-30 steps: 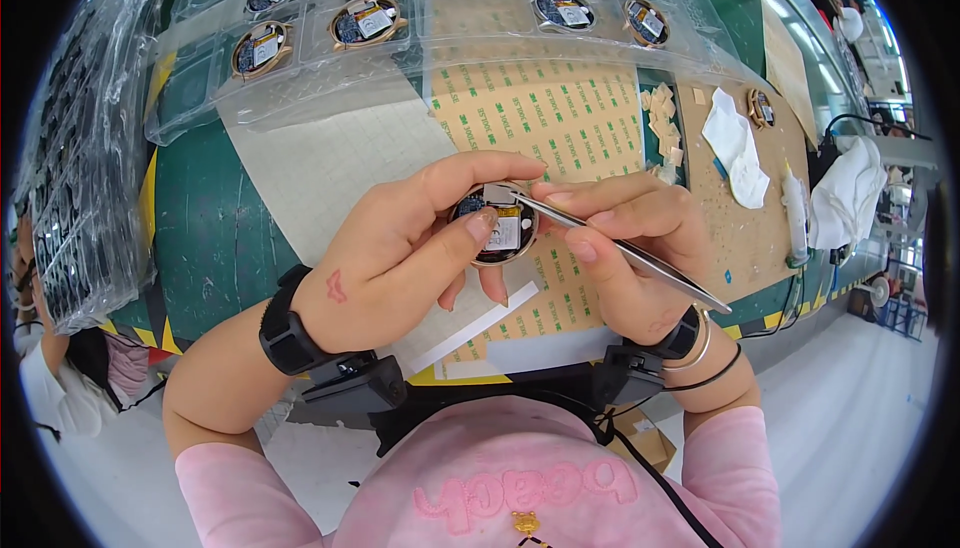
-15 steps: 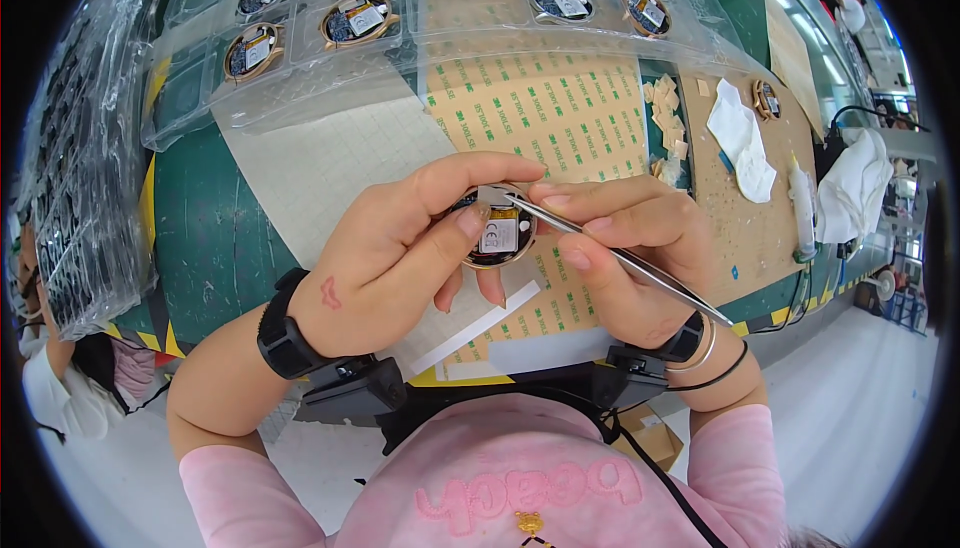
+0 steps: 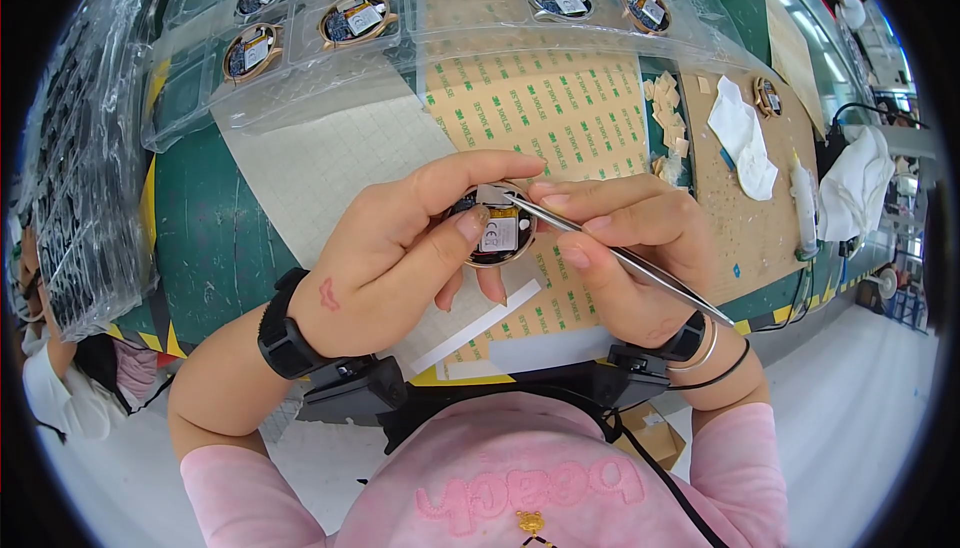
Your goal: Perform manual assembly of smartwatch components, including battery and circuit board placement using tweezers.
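Note:
My left hand (image 3: 400, 238) is closed around an open round watch case (image 3: 499, 236), thumb over its left side and index finger along the top rim. Inside the case show a silver battery, dark circuitry and a small grey patch (image 3: 491, 194) near the top. Between the thumb and fingers of my right hand (image 3: 640, 248) is a pair of metal tweezers (image 3: 625, 256). Their tips touch or hover at the grey patch; I cannot tell which. Under my hands lie a tan printed adhesive sheet (image 3: 540, 108) and a pale grid-marked sheet (image 3: 290, 163).
Across the back, a clear plastic tray (image 3: 400, 73) holds several open watch cases. Stacked clear trays (image 3: 90, 148) stand at the left. On a brown board (image 3: 700, 228) at right lie a white cloth (image 3: 741, 138), another watch case (image 3: 767, 98) and a white tube (image 3: 803, 208). Small tan pieces (image 3: 666, 118) lie beside it.
Almost nothing differs. Both hands keep their hold on the watch case and the tweezers, with only a very slight shift at the case.

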{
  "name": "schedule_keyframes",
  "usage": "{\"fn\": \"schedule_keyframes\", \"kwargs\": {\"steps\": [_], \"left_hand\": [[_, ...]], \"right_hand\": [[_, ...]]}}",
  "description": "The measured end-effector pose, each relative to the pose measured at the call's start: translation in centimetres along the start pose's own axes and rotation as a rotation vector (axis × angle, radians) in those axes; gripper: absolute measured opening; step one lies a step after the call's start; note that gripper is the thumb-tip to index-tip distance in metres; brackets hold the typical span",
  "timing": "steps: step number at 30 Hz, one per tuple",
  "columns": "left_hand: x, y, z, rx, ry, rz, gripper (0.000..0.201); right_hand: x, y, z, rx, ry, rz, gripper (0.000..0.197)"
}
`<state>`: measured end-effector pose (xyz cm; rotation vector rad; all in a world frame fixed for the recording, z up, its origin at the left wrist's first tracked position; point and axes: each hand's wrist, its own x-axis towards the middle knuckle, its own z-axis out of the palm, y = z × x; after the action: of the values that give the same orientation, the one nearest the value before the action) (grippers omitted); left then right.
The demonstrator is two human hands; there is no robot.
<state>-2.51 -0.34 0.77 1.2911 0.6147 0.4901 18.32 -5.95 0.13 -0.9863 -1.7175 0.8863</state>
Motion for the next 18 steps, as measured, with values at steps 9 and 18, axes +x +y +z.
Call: {"fn": "schedule_keyframes", "kwargs": {"steps": [9,18], "left_hand": [[-0.05,-0.16,-0.01,0.0,-0.001,0.017,0.04],[0.0,-0.02,-0.06,0.034,0.001,0.003,0.039]], "right_hand": [[-0.02,-0.33,0.03,-0.016,0.003,0.009,0.022],[-0.06,-0.31,0.01,-0.033,-0.003,-0.004,0.023]]}}
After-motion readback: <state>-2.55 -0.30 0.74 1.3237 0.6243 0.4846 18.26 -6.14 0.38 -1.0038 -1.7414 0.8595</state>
